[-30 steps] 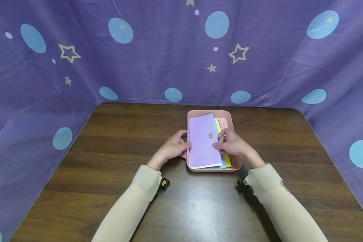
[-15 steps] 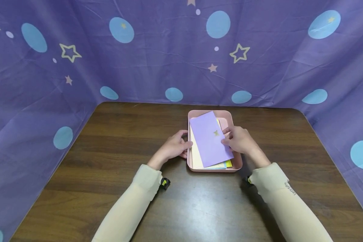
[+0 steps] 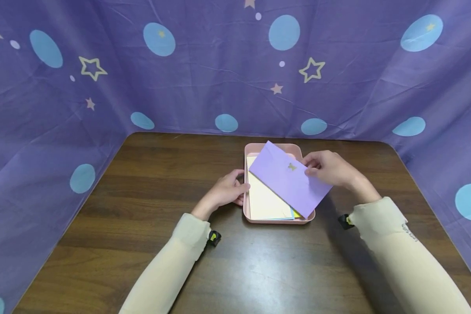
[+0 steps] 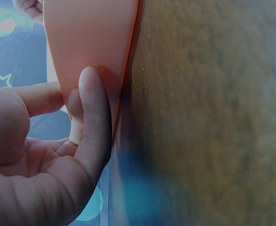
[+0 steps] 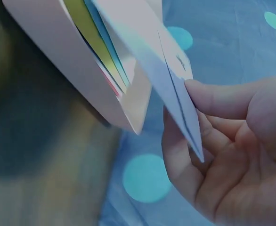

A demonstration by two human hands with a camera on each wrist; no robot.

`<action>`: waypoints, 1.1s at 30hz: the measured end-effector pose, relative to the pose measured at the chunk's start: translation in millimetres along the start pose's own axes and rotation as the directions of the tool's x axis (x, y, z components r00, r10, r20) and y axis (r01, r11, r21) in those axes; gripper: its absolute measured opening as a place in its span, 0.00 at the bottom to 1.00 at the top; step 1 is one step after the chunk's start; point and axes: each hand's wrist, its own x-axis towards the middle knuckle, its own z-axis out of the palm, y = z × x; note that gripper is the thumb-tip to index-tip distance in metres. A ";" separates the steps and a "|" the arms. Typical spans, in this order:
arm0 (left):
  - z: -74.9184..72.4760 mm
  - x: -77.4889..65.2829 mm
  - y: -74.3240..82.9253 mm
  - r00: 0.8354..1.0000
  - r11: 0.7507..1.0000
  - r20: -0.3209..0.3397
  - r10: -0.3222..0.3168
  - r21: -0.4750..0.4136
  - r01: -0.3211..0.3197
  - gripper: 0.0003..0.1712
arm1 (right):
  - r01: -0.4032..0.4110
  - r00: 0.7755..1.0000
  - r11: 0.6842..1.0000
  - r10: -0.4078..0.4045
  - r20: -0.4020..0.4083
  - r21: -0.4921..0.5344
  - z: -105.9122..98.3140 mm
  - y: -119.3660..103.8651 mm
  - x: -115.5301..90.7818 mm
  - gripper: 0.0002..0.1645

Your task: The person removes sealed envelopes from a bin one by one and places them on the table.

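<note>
My right hand pinches a purple envelope with a small gold butterfly on it, thumb on top and fingers underneath. The envelope slants over a shallow pink tray, one corner reaching past the tray's right rim. Seen from the right wrist, it is tilted edge-on and raised above the tray wall. My left hand grips the tray's left wall between thumb and fingers, as the left wrist view also shows. Inside the tray lies a cream envelope or card, with yellow and blue paper pieces beside it.
The tray stands on a brown wooden table near its back half. A purple curtain with stars and blue dots hangs behind the table and at both sides.
The purple envelope has turned and shifted right in my right hand, uncovering the cream piece beneath. My right hand has moved right and away from me; my left hand stays on the tray.
</note>
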 end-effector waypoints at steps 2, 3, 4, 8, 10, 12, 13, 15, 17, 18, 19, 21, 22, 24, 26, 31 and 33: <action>-0.4 -0.3 0.3 1.000 1.000 0.001 -0.003 -0.001 0.003 0.37 | 0.020 1.000 0.999 -0.020 0.009 -0.030 -11.6 1.3 -0.4 0.11; -0.6 -0.5 0.1 1.000 1.000 0.002 -0.002 0.001 0.002 0.37 | 0.030 0.999 0.998 -0.029 0.012 -0.050 -17.4 1.7 -0.9 0.11; -0.8 -1.0 0.6 1.000 1.000 0.002 -0.002 0.004 0.002 0.37 | 0.043 0.999 0.997 -0.042 0.017 -0.068 -23.4 2.3 -1.1 0.10; -1.3 -0.9 1.3 1.000 1.000 0.000 -0.006 0.015 0.006 0.37 | 0.060 0.998 0.990 -0.056 0.029 -0.129 -44.9 4.8 -2.3 0.10; -1.2 -0.7 1.3 1.000 1.000 -0.001 -0.010 0.020 0.010 0.37 | 0.062 0.998 0.986 -0.057 0.034 -0.153 -56.0 6.6 -3.9 0.10; -1.1 -0.3 0.8 1.000 1.000 -0.001 -0.011 0.019 0.011 0.37 | 0.055 0.998 0.983 -0.050 0.034 -0.176 -67.3 9.5 -5.8 0.09; -1.0 -0.3 0.8 1.000 1.000 0.000 -0.011 0.019 0.011 0.37 | 0.052 0.998 0.981 -0.046 0.033 -0.188 -73.1 11.5 -6.6 0.09; -1.2 -0.2 0.4 1.000 1.000 0.002 -0.013 0.015 0.013 0.37 | 0.044 0.999 0.976 -0.039 0.026 -0.215 -84.2 15.6 -7.9 0.09; -1.6 -0.4 0.5 1.000 1.000 0.005 -0.015 0.010 0.015 0.37 | 0.036 0.999 0.968 -0.033 0.019 -0.248 -94.5 21.0 -8.8 0.10; -1.9 -0.5 0.5 1.000 1.000 0.008 -0.018 0.008 0.018 0.38 | 0.037 0.999 0.963 -0.035 0.014 -0.266 -98.9 24.2 -8.9 0.10; -2.2 -0.7 0.8 1.000 1.000 0.011 -0.020 0.008 0.020 0.38 | 0.033 0.999 0.958 -0.032 0.008 -0.284 -103.1 27.2 -9.3 0.11; -2.8 -1.1 1.4 1.000 1.000 0.018 -0.025 0.010 0.025 0.38 | 0.028 1.000 0.947 -0.029 0.001 -0.320 -110.2 33.8 -10.2 0.11; -3.1 -1.3 1.8 0.999 1.000 0.021 -0.025 0.012 0.025 0.38 | 0.024 1.000 0.943 -0.027 -0.003 -0.332 -113.0 37.1 -10.7 0.12; -3.3 -1.2 2.2 0.999 1.000 0.026 -0.020 0.019 0.020 0.38 | 0.013 1.000 0.938 -0.017 -0.008 -0.347 -118.0 44.2 -11.7 0.12; -3.4 -1.2 2.7 1.000 0.999 0.025 -0.012 0.030 0.012 0.38 | 0.001 1.000 0.935 -0.003 -0.005 -0.355 -122.3 51.6 -12.6 0.12; -2.7 1.0 1.4 1.000 0.997 0.019 0.019 0.072 -0.021 0.36 | -0.008 1.000 0.926 0.017 0.020 -0.378 -134.0 70.1 -12.5 0.13; -2.6 1.9 0.7 1.000 0.996 0.015 0.026 0.087 -0.027 0.36 | -0.005 0.999 0.917 0.020 0.034 -0.398 -139.9 76.3 -11.9 0.13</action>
